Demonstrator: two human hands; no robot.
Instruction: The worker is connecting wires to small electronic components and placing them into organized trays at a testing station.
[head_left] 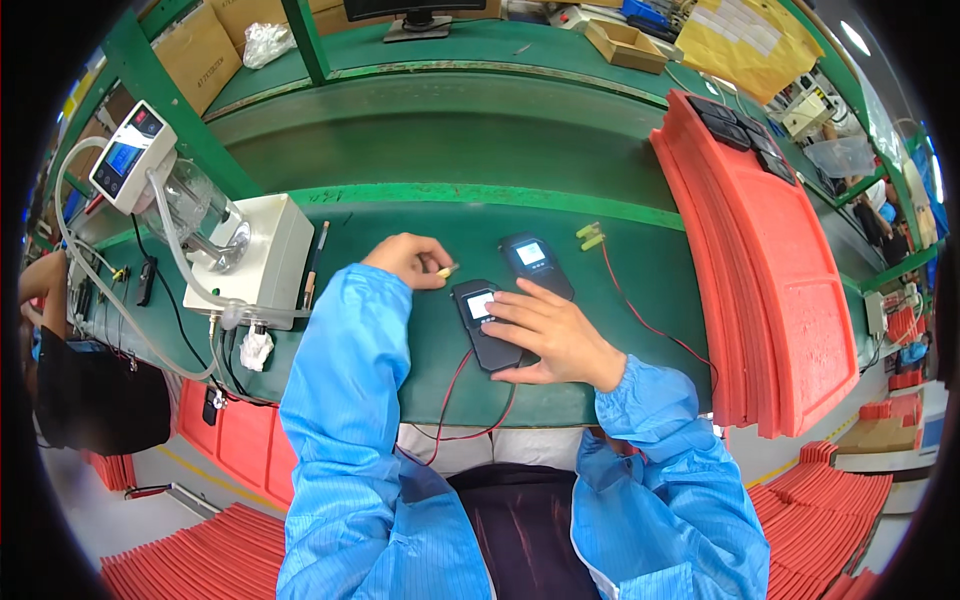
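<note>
On the green bench, a black handheld device (492, 350) with a lit white screen lies in front of me, slightly tilted. My right hand (560, 335) rests over its right side with the fingers stretched and spread, fingertips near the screen and thumb by the lower edge. Just past the device's upper left corner, my left hand (408, 262) is closed in a pinch on a small yellow piece (445, 272), its exact kind too small to tell. A second black handheld device (538, 266), also lit, lies behind the first one.
Yellow-green clips (591, 237) with a red wire (640, 312) lie to the right. Stacked red trays (760, 270) stand beyond, with black devices (735, 130) on top. At left is a white pump unit (270, 255) with a clear jar and tubing. Another person (95, 390) sits far left.
</note>
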